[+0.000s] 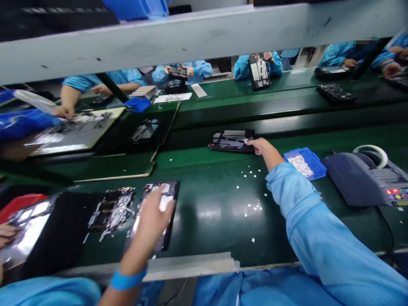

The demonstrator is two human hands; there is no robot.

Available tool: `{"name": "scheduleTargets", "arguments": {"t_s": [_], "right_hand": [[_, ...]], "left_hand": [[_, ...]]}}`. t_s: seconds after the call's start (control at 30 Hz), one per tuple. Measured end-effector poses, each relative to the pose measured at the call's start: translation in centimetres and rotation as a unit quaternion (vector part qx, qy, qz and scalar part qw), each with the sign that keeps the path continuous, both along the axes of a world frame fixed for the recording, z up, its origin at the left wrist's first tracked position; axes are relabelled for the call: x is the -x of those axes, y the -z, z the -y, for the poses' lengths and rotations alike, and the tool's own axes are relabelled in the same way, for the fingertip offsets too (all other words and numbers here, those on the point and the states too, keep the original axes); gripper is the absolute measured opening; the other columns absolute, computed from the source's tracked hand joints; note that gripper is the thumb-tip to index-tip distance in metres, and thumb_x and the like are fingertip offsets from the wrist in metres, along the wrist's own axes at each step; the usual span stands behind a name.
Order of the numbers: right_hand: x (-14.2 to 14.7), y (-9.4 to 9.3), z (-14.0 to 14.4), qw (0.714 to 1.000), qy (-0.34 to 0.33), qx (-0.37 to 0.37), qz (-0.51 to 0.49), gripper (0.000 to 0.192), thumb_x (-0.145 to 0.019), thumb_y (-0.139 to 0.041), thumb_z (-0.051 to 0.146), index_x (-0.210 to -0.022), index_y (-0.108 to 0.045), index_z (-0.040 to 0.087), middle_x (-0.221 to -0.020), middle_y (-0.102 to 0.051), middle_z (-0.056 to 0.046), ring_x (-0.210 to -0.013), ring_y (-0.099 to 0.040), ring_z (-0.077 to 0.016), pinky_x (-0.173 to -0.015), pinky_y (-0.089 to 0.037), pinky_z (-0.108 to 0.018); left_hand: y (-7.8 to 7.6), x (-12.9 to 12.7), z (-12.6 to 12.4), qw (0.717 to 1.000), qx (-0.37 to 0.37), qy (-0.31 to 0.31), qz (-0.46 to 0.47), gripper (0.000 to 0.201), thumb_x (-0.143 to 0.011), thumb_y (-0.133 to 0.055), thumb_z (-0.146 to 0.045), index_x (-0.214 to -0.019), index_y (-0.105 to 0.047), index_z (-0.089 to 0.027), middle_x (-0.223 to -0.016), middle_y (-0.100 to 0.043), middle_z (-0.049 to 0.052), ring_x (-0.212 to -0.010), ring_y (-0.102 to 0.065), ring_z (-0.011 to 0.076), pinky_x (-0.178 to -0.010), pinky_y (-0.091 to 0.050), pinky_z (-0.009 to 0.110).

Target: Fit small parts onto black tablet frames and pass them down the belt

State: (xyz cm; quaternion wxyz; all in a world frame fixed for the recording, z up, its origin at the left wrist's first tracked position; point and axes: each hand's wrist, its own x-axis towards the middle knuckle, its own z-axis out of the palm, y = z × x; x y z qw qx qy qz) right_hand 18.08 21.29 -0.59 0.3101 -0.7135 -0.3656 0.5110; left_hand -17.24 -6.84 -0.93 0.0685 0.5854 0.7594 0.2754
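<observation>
Black-framed device (228, 140) extends leftward from the right-hand grip (261, 146) on its end.

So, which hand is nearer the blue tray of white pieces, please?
Right: the right hand is just left of the blue tray; the left hand is much farther left.

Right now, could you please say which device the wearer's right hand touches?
The device left of the rightmost blue tray, its right end in that right hand; others are apart from it.
</observation>
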Motion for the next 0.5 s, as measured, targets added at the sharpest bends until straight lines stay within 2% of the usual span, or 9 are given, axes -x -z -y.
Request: {"name": "scheduleTargets", "arguments": {"t_s": [0.07,0.1,0.2,0.23,0.3,0.37,0.43,0.47,0.5], "right_hand": [[1.2,-1.0,1.9,0.997,0.007,0.009,-0.077,0.015,-0.097,-0.069,0.028,-0.101,-0.066,0.014,-0.084,-0.065,0.000,-0.066,-0.059,-0.0103,-0.061,-0.054,-0.024],[1.9,-1.5,3.5,0.993,0.007,0.005,-0.115,0.012,-0.094,-0.071,0.025,-0.095,-0.065,0.015,-0.075,-0.062,0.002,-0.060,-0.054,-0.0087,-0.056,-0.050,-0.021],[4.4,-1.7,11.6,0.976,-0.012,-0.014,-0.216,0.016,-0.085,-0.077,0.025,-0.085,-0.062,0.018,-0.065,-0.058,0.005,-0.054,-0.048,-0.0074,-0.052,-0.045,-0.018],[4.8,-1.0,15.2,0.970,-0.020,-0.018,-0.242,0.020,-0.083,-0.079,0.028,-0.085,-0.061,0.019,-0.067,-0.060,0.004,-0.056,-0.051,-0.0080,-0.054,-0.047,-0.019],[4.4,1.5,22.7,0.937,0.012,-0.012,-0.348,0.032,-0.070,-0.087,0.031,-0.089,-0.064,0.021,-0.079,-0.068,0.004,-0.066,-0.061,-0.0104,-0.061,-0.053,-0.021],[2.1,5.1,29.2,0.918,0.034,0.031,-0.394,0.043,-0.059,-0.095,0.037,-0.087,-0.067,0.022,-0.075,-0.068,0.004,-0.063,-0.061,-0.0113,-0.057,-0.052,-0.021],[-1.2,8.5,33.9,0.903,-0.047,0.124,-0.408,0.045,-0.059,-0.096,0.048,-0.083,-0.070,0.020,-0.077,-0.072,-0.003,-0.073,-0.069,-0.0194,-0.065,-0.057,-0.029],[-3.0,9.7,35.6,0.900,-0.065,0.153,-0.403,0.054,-0.055,-0.096,0.056,-0.085,-0.072,0.019,-0.083,-0.075,-0.008,-0.079,-0.072,-0.0248,-0.066,-0.058,-0.033],[-4.6,10.5,36.9,0.911,-0.047,0.142,-0.385,0.059,-0.054,-0.094,0.062,-0.090,-0.074,0.020,-0.087,-0.076,-0.010,-0.081,-0.073,-0.0275,-0.066,-0.058,-0.035]], "left_hand": [[0.7,-5.3,-1.2,0.977,0.033,0.030,0.211,0.059,-0.082,-0.063,-0.045,-0.134,-0.057,-0.018,-0.126,-0.069,0.016,-0.111,-0.068,0.0299,-0.099,-0.055,0.050],[1.2,-7.8,-1.7,0.943,0.059,0.033,0.327,0.061,-0.082,-0.066,-0.045,-0.136,-0.056,-0.017,-0.122,-0.070,0.016,-0.103,-0.071,0.0267,-0.093,-0.058,0.045],[2.6,-14.3,-2.8,0.771,0.100,-0.002,0.629,0.072,-0.082,-0.077,-0.047,-0.142,-0.050,-0.018,-0.119,-0.071,0.016,-0.092,-0.072,0.0199,-0.083,-0.058,0.035],[3.0,-15.9,-2.9,0.753,0.093,-0.003,0.652,0.073,-0.083,-0.076,-0.052,-0.142,-0.049,-0.017,-0.116,-0.072,0.016,-0.088,-0.073,0.0194,-0.081,-0.059,0.035],[3.6,-18.1,-2.6,0.741,0.073,0.000,0.668,0.069,-0.084,-0.072,-0.058,-0.134,-0.056,-0.014,-0.109,-0.074,0.016,-0.084,-0.074,0.0225,-0.080,-0.060,0.040],[4.0,-19.0,-1.5,0.743,0.043,0.000,0.668,0.057,-0.083,-0.074,-0.048,-0.126,-0.063,-0.012,-0.110,-0.075,0.015,-0.094,-0.073,0.0251,-0.089,-0.059,0.041],[4.3,-19.0,0.6,0.748,0.047,0.028,0.661,0.049,-0.079,-0.074,-0.031,-0.123,-0.066,-0.012,-0.113,-0.076,0.014,-0.104,-0.071,0.0278,-0.097,-0.056,0.043],[4.3,-18.8,1.8,0.754,0.063,0.054,0.652,0.049,-0.078,-0.071,-0.025,-0.125,-0.065,-0.013,-0.117,-0.075,0.013,-0.109,-0.070,0.0289,-0.100,-0.055,0.045],[4.4,-18.4,3.0,0.762,0.084,0.081,0.637,0.052,-0.078,-0.067,-0.021,-0.129,-0.064,-0.014,-0.122,-0.074,0.012,-0.114,-0.068,0.0297,-0.104,-0.053,0.046]]}}
